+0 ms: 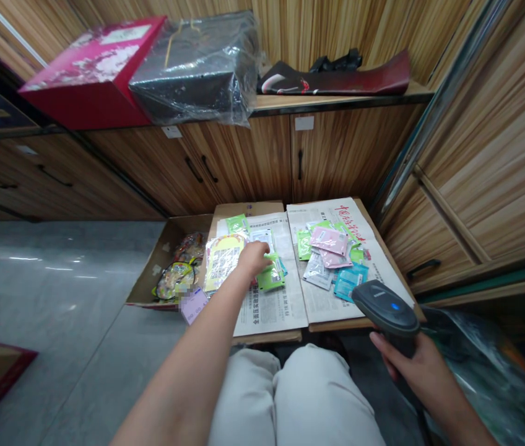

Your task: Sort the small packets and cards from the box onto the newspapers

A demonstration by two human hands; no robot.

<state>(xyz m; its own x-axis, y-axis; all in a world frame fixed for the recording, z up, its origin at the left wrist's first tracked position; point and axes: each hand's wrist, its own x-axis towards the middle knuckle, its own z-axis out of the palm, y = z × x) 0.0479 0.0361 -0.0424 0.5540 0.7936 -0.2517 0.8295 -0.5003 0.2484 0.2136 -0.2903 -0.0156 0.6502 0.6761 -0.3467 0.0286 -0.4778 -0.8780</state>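
My right hand [413,362] is wrapped round the handle of a dark grey barcode scanner [386,308] with a small blue light on top. Over the left-hand pile of small sachets, my left hand [254,257] reaches with its fingers apart. Just below its fingertips lies a green sachet [270,274]; whether they touch it I cannot tell. Beside the wrist is a stack of yellow cards in clear wrap [222,263]. The right-hand pile has pink sachets [330,240], a silver-white sachet [318,271] and a blue sachet [350,282].
Newspaper [285,313] covers the cardboard under the sachets. An open box [144,288] of wrapped goods stands to the left, with a purple card [194,305] at its corner. Wooden cabinets [253,161] rise behind. A pink box [95,68] and a plastic-wrapped box [197,71] sit above.
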